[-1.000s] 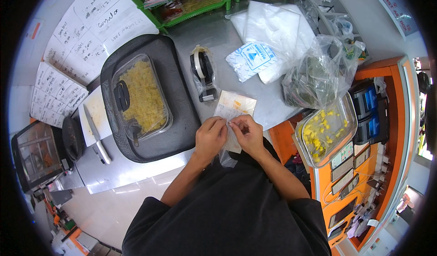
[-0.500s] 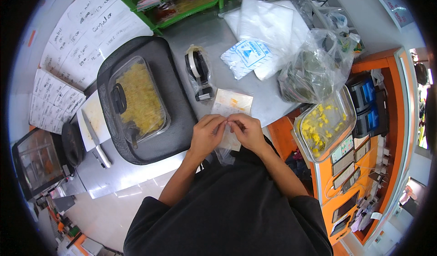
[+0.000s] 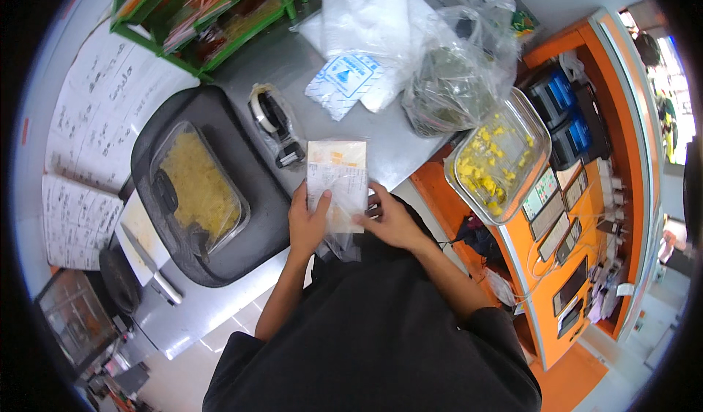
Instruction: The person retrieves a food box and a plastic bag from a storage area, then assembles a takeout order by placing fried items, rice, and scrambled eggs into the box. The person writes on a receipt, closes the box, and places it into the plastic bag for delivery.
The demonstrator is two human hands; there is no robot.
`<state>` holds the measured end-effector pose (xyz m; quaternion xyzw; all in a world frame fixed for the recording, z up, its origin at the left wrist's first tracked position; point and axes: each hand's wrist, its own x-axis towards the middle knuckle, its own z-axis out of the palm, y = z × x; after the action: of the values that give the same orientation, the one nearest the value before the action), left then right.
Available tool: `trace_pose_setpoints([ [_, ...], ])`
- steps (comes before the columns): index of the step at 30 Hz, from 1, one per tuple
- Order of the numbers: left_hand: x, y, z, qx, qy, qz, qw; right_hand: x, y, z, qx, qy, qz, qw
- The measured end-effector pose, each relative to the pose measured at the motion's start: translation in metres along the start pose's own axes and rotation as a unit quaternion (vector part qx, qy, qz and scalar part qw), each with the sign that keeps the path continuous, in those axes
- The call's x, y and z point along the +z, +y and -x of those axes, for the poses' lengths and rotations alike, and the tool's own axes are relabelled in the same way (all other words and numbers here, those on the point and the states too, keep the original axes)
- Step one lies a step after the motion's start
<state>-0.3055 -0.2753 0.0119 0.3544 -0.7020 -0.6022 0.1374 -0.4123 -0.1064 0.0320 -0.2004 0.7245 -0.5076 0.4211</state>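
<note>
A flat cream paper packet (image 3: 337, 150), with orange print at its top, sits inside clear plastic at the table's front edge. On its face lies a white printed slip (image 3: 338, 180). My left hand (image 3: 307, 218) grips the packet's left side, thumb on the front and fingers at the edge. At the lower right corner, my right hand (image 3: 392, 220) pinches it with the thumb, its fingers partly curled behind. Loose clear plastic (image 3: 341, 246) hangs below the packet. Just beyond it, a black tape dispenser (image 3: 275, 123) rests in a clear bag.
Left, a black tray (image 3: 253, 192) bears a clear container of yellow shreds (image 3: 192, 185); a knife (image 3: 162, 284) lies beside it. Plastic bags (image 3: 366, 24) and green racks (image 3: 209, 64) stand behind. Right are a metal tray (image 3: 538, 130) with yellow pieces and phones on an orange shelf (image 3: 545, 284).
My hands, fingertips together over the packet before, have parted to grip its two sides. The slip and the packet's face now show. The whole view has shifted and turned.
</note>
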Motion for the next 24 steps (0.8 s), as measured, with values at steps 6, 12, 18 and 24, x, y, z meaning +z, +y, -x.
trace_pose_setpoints([
  [6,-0.003,0.016,0.020,-0.118,-0.082,0.293,0.945,0.021,-0.009,0.032,-0.048,0.165,-0.027,0.985],
  [12,0.016,0.043,0.046,-0.089,-0.097,0.383,0.914,-0.005,-0.038,0.068,-0.183,0.210,-0.076,0.957],
  [18,0.058,0.072,0.061,-0.070,-0.119,0.421,0.896,-0.058,-0.050,0.095,-0.286,0.201,-0.034,0.936],
  [24,0.131,0.102,0.080,-0.039,-0.180,0.401,0.897,-0.133,-0.041,0.141,-0.334,0.259,-0.020,0.906],
])
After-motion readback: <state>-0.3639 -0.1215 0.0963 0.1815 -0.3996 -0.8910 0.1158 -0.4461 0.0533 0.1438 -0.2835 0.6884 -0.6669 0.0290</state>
